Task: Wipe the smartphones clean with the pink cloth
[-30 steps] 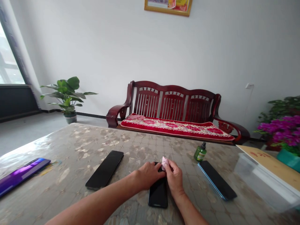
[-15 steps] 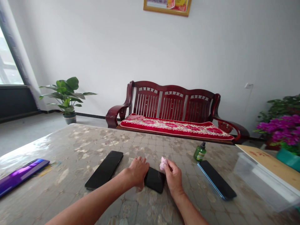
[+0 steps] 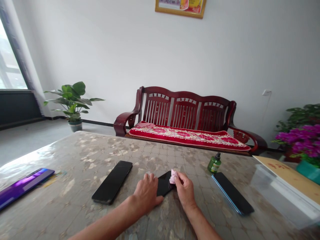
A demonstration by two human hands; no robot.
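A black smartphone (image 3: 164, 184) lies on the table in front of me, slanting up to the right. Its left end is hidden under my left hand (image 3: 147, 190), whose thumb runs along the near edge and whose fingers bend over the far side, gripping it. Between thumb and fingers, my right hand (image 3: 185, 190) pinches a crumpled pale pink cloth or tissue (image 3: 173, 176) at the phone's right end. Whether the pink piece touches the screen I cannot tell. Left of my hands lies a second black phone (image 3: 112, 182).
A purple phone (image 3: 23, 187) lies far left. On the right are a green pump bottle (image 3: 214, 163), a blue-edged phone (image 3: 233, 194) and a clear plastic box (image 3: 280, 193) with a tan board on it. Beyond the patterned table (image 3: 85, 146) stands a dark red wooden bench (image 3: 186, 110).
My left hand has moved right over the phone's left end, and the phone has turned, its right end now pointing farther away. The pink piece is now against or over that end.
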